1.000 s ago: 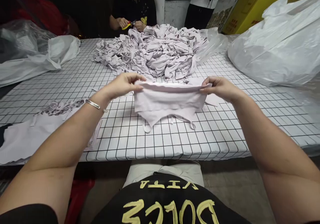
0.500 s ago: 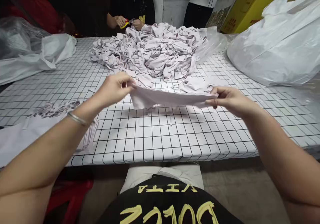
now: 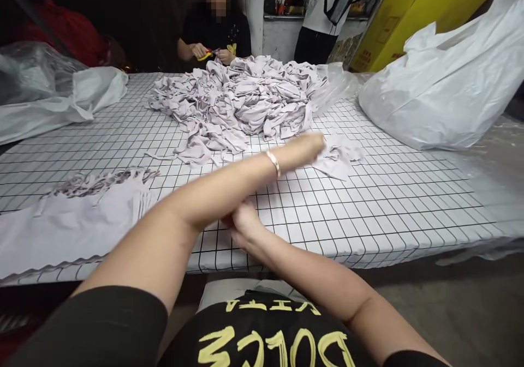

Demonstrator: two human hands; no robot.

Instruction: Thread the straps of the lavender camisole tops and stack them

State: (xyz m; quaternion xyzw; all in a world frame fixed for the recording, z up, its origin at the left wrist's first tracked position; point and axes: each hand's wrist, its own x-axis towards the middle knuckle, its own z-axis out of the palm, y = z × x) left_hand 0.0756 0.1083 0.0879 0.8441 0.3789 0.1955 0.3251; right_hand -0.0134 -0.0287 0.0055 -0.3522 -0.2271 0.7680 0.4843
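My arms are crossed over the table. My left hand [image 3: 310, 146], with a bracelet at its wrist, reaches to the right beside a small heap of pale lilac cloth pieces [image 3: 338, 157]. It is blurred, and its fingers are hidden behind its back. Beneath my left forearm, my right hand [image 3: 246, 224] is near the table's front edge with curled fingers. Whatever it holds is hidden. The cloth strip stretched between both hands earlier cannot be made out now. A large pile of crumpled pale lilac cloth pieces [image 3: 245, 94] lies beyond my hands.
A layered stack of flat lilac cloth [image 3: 73, 220] lies at the front left of the gridded table [image 3: 368, 209]. White plastic bags stand at the right [image 3: 434, 94] and left [image 3: 98, 86]. Across the table, a person [image 3: 216, 34] holds yellow-handled scissors; another person [image 3: 323, 23] stands behind.
My left hand has swung right and my right hand has moved left and nearer, so my arms now cross. The cloth strip is no longer stretched between them. The view has tilted up slightly.
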